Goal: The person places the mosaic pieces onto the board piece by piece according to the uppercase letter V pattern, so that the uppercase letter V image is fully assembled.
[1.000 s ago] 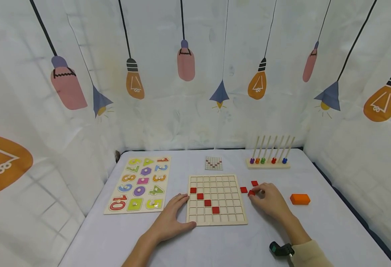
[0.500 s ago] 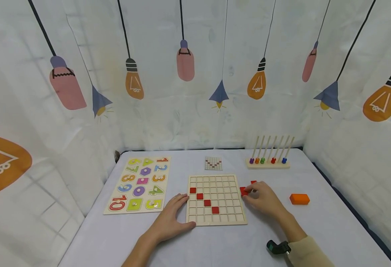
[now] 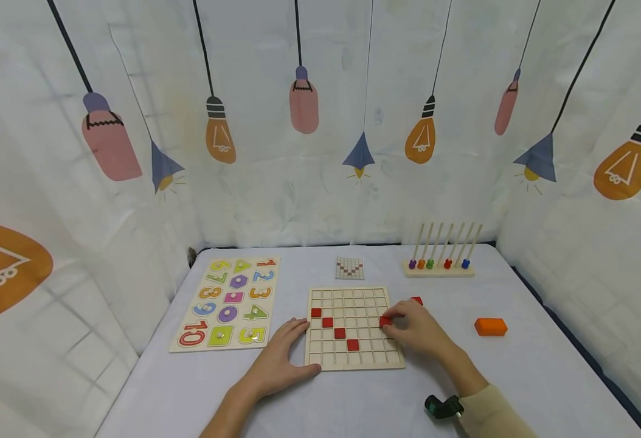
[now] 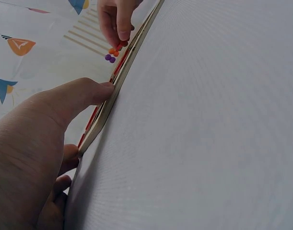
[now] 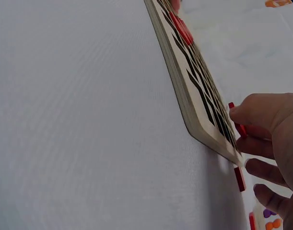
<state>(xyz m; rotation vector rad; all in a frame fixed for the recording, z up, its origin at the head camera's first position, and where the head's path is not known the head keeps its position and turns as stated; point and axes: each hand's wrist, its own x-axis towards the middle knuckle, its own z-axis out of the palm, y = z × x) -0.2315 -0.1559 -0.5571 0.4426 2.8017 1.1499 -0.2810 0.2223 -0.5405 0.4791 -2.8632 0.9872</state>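
Observation:
A wooden grid board [image 3: 372, 361] lies on the white table, with several red square tiles [image 3: 340, 333] set in a diagonal descending to the right. At its near left corner my left hand [image 3: 279, 359] grips the board, thumb on the front edge and fingers along the left side. My right hand [image 3: 421, 331] pinches another red tile [image 5: 240, 129] between thumb and index finger, over the board's right edge. In the right wrist view one loose red tile [image 5: 239, 178] lies beside the board, and a second loose tile [image 3: 417, 300] sits farther back.
Behind the board lies a small pattern card [image 3: 350, 268]. A number-and-shape puzzle board [image 3: 224, 304] is on the left. A peg stand [image 3: 441, 272] with coloured beads stands back right; an orange block [image 3: 491, 326] sits at the right.
My right hand has moved left with the red tile, from the table beside the board to over its right edge. My left hand has stayed at the board's corner.

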